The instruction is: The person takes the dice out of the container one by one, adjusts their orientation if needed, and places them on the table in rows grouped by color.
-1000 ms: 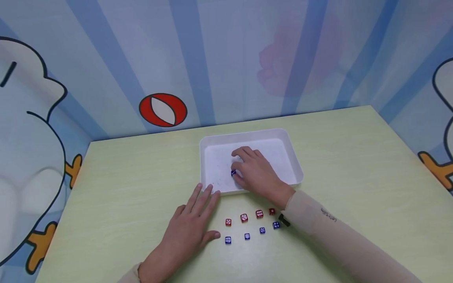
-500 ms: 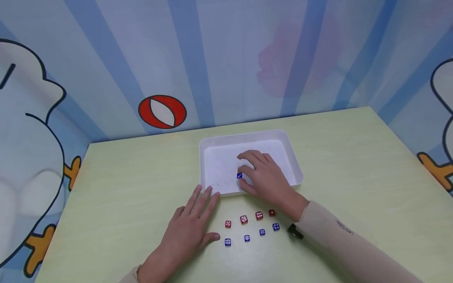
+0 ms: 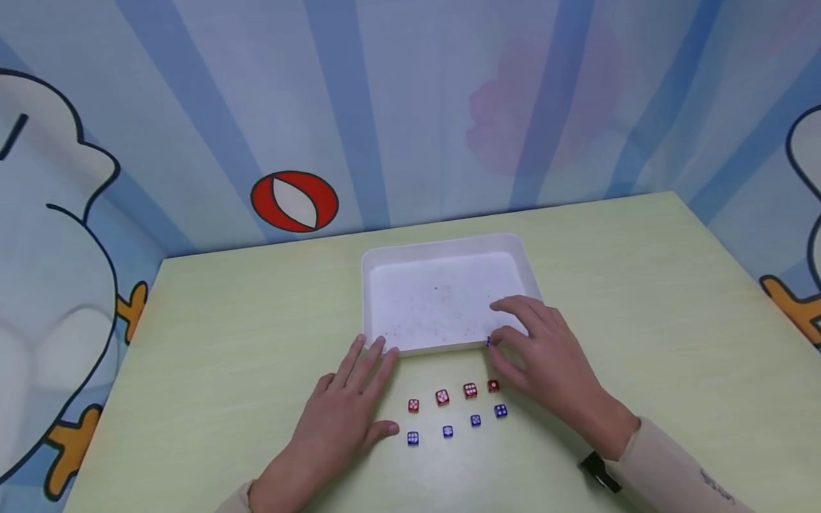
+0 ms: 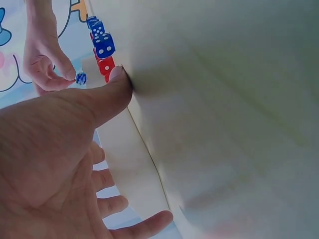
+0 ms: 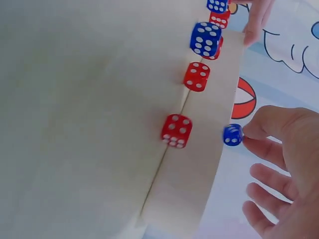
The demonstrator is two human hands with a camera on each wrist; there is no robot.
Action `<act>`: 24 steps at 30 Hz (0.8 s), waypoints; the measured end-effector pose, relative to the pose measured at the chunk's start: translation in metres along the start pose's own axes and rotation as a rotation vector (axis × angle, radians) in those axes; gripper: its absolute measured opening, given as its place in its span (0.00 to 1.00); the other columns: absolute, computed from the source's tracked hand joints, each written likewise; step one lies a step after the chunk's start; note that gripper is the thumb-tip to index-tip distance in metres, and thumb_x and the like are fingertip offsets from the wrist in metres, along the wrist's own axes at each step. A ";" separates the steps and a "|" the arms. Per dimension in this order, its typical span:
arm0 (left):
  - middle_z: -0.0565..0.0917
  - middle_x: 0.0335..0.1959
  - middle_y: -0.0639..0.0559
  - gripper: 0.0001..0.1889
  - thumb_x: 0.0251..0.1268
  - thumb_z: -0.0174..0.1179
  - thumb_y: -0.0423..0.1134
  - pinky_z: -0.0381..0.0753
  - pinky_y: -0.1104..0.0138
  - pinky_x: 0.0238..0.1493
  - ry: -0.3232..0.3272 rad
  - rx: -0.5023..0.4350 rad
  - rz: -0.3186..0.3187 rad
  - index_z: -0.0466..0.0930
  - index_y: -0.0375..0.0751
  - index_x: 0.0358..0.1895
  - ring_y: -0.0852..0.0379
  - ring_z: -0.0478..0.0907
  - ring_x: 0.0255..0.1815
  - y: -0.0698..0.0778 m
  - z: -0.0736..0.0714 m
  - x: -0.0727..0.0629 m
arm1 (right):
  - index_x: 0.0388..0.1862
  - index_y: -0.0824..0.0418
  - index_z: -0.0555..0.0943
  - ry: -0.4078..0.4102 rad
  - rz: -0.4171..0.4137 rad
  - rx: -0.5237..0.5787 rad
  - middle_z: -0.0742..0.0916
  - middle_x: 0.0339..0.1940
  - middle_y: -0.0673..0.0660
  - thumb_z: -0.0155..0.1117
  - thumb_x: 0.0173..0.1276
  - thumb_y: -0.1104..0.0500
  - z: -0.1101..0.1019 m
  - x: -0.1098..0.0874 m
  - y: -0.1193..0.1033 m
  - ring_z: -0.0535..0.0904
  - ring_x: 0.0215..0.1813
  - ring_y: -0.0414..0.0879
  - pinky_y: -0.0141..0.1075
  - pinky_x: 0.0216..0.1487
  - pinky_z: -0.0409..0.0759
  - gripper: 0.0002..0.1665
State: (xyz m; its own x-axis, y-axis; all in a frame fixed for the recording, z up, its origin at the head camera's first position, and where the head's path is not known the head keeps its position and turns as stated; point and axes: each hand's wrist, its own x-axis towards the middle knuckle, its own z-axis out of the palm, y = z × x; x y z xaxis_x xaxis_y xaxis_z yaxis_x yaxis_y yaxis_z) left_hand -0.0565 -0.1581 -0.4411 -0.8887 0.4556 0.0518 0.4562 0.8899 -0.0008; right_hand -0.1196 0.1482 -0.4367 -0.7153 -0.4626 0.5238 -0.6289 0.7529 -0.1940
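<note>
Between thumb and index finger my right hand (image 3: 545, 356) pinches a blue die (image 5: 233, 135), held up at the near right rim of the white tray (image 3: 423, 350). My left hand (image 3: 336, 413) lies with spread, fairly straight fingers; its fingertips touch the tray's near left corner. In front of the tray, a row of red dice (image 3: 442, 397) sits on the table, with a row of blue dice (image 3: 447, 432) nearer to me. The left thumb points at the leftmost blue die (image 3: 413, 438), slightly apart from it. No dice show inside the tray, only small dark specks.
The pale green table (image 3: 244, 320) extends to both sides of the tray. Behind it stands a blue striped wall (image 3: 423, 107) with a printed red and white ball (image 3: 294, 201). A dark strap piece (image 3: 600, 472) shows at the right wrist.
My right hand has moved from the tray's middle toward me and to the right, with the blue die pinched in it. The left hand and the rows of dice have stayed put.
</note>
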 end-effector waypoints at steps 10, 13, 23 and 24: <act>0.61 0.85 0.46 0.52 0.64 0.69 0.66 0.82 0.51 0.55 0.006 -0.007 -0.002 0.58 0.46 0.85 0.42 0.54 0.87 0.000 0.002 -0.002 | 0.33 0.58 0.89 -0.088 0.043 0.012 0.85 0.62 0.61 0.79 0.60 0.61 -0.004 -0.005 0.006 0.76 0.69 0.60 0.56 0.63 0.77 0.04; 0.61 0.85 0.46 0.52 0.64 0.69 0.66 0.82 0.51 0.55 0.007 -0.008 -0.003 0.58 0.46 0.85 0.42 0.54 0.87 0.000 0.002 -0.002 | 0.31 0.57 0.90 -0.127 0.057 0.021 0.84 0.64 0.61 0.78 0.60 0.61 -0.006 -0.009 0.006 0.75 0.70 0.60 0.57 0.63 0.77 0.03; 0.60 0.86 0.46 0.51 0.65 0.68 0.66 0.81 0.51 0.56 -0.009 -0.015 -0.009 0.58 0.47 0.85 0.42 0.53 0.87 -0.001 0.002 -0.001 | 0.32 0.50 0.88 -0.189 0.045 0.083 0.81 0.70 0.60 0.80 0.56 0.59 -0.012 -0.029 0.005 0.71 0.74 0.61 0.59 0.62 0.73 0.07; 0.60 0.86 0.46 0.51 0.65 0.68 0.66 0.81 0.51 0.56 -0.010 -0.011 -0.010 0.58 0.47 0.85 0.42 0.53 0.87 -0.001 0.002 -0.001 | 0.32 0.50 0.89 -0.193 0.044 0.094 0.81 0.70 0.60 0.80 0.55 0.59 -0.012 -0.030 0.005 0.70 0.75 0.61 0.59 0.63 0.72 0.08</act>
State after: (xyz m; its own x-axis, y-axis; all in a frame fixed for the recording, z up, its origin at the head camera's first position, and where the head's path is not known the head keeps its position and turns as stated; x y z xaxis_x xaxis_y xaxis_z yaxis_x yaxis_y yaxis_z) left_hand -0.0562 -0.1593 -0.4432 -0.8936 0.4469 0.0416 0.4476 0.8941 0.0110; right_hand -0.0972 0.1719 -0.4434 -0.7819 -0.5185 0.3461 -0.6152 0.7315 -0.2940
